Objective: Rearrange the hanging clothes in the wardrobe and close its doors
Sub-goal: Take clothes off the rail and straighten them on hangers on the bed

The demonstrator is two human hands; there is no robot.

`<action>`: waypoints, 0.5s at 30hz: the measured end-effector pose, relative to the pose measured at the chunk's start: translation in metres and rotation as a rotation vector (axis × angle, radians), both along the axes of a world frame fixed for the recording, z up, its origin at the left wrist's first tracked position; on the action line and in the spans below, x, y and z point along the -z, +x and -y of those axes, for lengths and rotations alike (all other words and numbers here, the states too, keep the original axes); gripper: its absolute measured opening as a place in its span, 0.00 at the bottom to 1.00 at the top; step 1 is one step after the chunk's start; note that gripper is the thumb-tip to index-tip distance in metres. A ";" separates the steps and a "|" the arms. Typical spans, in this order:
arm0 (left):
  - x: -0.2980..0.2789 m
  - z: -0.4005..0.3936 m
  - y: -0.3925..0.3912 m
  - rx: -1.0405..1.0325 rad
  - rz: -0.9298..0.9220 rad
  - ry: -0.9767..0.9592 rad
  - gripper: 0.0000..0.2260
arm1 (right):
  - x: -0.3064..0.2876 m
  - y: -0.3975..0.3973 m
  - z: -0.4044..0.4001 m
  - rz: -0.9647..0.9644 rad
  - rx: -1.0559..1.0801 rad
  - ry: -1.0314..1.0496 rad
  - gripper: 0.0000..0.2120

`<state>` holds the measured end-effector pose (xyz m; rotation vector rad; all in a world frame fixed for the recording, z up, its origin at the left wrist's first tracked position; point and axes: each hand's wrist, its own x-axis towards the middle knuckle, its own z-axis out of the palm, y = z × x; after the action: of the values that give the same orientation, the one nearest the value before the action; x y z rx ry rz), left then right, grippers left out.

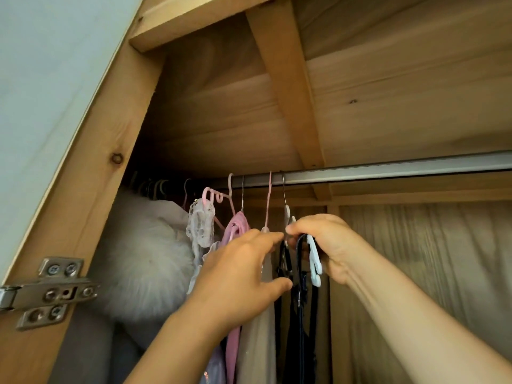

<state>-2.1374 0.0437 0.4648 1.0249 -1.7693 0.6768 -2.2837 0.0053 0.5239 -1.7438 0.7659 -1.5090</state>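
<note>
Right hand curling around white plastic hanger, thumb and fingers gripping its shoulder just below metal hook on rail. Black strappy garment hanging from this hanger. Left hand reaching in beside it, fingers loosely spread, fingertips touching beige garment, gripping nothing. Pink garment, lace item, white fluffy coat crowding rail's left end. Wooden wardrobe frame enclosing all; door hinge sitting at lower left.
</note>
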 end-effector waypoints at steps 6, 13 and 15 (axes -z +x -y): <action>0.001 0.003 -0.008 -0.086 -0.007 -0.074 0.27 | 0.002 -0.005 0.007 -0.113 0.114 -0.136 0.28; -0.005 0.007 -0.015 -0.060 -0.026 -0.122 0.25 | 0.002 -0.018 0.013 -0.082 0.083 -0.180 0.29; -0.010 0.012 -0.018 -0.030 -0.038 -0.112 0.26 | -0.003 -0.023 0.013 -0.073 0.069 -0.205 0.30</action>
<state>-2.1553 0.0320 0.4746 0.9837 -1.6664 0.7621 -2.3064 -0.0081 0.5268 -1.9508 0.7355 -1.6254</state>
